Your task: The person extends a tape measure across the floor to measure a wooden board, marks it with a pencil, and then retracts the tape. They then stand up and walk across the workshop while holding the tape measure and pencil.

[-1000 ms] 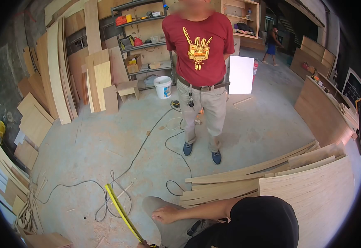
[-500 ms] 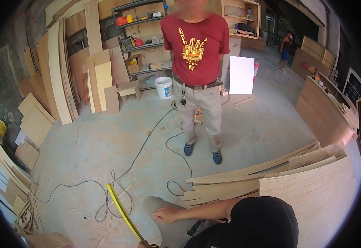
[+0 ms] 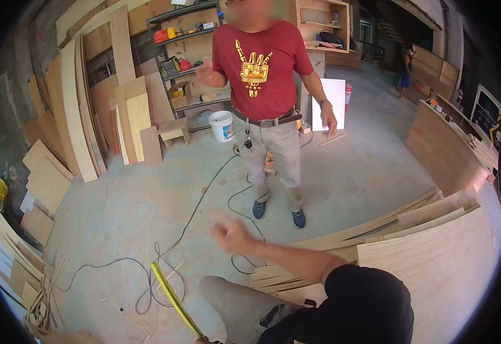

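Note:
A yellow tape measure (image 3: 173, 297) has its blade drawn out, slanting up and left above the floor. At the bottom edge of the view, my left hand (image 3: 202, 340) grips its lower end; most of that hand is cut off. My right hand (image 3: 232, 234) is raised in the air in front of my grey-trousered knee (image 3: 219, 286), apart from the tape. Motion smears its fingers, and no held object can be made out. My black sleeve (image 3: 371, 304) fills the lower right.
A person in a red shirt (image 3: 267, 74) stands facing me, both hands raised from the sides. Black cable (image 3: 196, 209) loops across the floor. Plywood sheets (image 3: 428, 252) lie to the right; boards (image 3: 78, 109) lean at left. A white bucket (image 3: 222, 127) stands by the shelves (image 3: 184, 71).
My right hand has lifted off my knee and moved up. The red-shirted person has brought both arms forward from behind the back. The tape stays extended in my left hand.

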Available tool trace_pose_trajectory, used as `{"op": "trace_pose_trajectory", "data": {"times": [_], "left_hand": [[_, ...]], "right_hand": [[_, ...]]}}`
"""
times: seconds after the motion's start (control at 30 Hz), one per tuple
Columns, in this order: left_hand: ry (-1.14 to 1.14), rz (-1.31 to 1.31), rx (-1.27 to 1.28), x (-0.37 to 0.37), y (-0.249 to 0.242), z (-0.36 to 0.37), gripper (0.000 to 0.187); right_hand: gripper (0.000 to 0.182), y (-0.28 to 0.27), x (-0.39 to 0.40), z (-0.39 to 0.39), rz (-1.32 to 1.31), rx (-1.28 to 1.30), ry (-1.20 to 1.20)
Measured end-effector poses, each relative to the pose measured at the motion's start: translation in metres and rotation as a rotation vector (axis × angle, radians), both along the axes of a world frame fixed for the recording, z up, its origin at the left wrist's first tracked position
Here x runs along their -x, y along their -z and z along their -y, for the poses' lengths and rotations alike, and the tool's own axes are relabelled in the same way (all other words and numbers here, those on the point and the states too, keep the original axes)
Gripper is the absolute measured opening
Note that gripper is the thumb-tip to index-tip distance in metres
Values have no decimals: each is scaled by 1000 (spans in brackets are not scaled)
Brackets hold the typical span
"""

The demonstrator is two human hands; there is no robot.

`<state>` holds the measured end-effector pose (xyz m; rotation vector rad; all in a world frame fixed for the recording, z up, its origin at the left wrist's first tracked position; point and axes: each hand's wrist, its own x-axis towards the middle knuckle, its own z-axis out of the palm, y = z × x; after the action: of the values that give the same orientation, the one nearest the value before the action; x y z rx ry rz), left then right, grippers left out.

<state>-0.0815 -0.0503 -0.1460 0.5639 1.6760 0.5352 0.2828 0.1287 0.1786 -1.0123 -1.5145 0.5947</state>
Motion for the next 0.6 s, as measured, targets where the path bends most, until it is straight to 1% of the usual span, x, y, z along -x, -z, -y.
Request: {"op": "trace_pose_trajectory", "data": {"times": [0.03,0.07,0.13,0.2,0.27,0.3,0.4,0.43,0.5,0.53,0.57,0.6], "left_hand": [[-30,34,1,2,1,-2,23],[-56,69,5,2,1,-2,23],[-42,48,28,3,0,-8,22],[7,-11,17,5,0,-11,21],[96,-108,-27,4,0,-11,22],[115,-118,-43,7,9,-13,22],[166,-154,-93,18,33,-13,23],[179,-167,-111,19,33,-12,24],[188,-178,-133,20,32,-9,26],[167,-162,-129,21,27,-10,26],[130,-137,-124,20,24,-8,26],[78,-103,-113,20,21,-8,27]], "right_hand": [[54,-52,-17,3,45,-91,127],[61,-97,-33,5,-75,-129,65],[64,-174,-52,17,-38,-383,244],[66,-222,-64,16,-16,-607,333],[67,-259,-70,15,-126,-683,267],[68,-265,-70,15,-181,-720,234],[59,-258,-72,18,-107,-614,260],[50,-248,-71,13,-21,-573,239],[30,-211,-58,20,113,-256,124],[28,-178,-48,6,196,-207,20],[24,-129,-35,-13,243,-131,-6],[20,-85,-25,-22,271,-48,-146]]}}
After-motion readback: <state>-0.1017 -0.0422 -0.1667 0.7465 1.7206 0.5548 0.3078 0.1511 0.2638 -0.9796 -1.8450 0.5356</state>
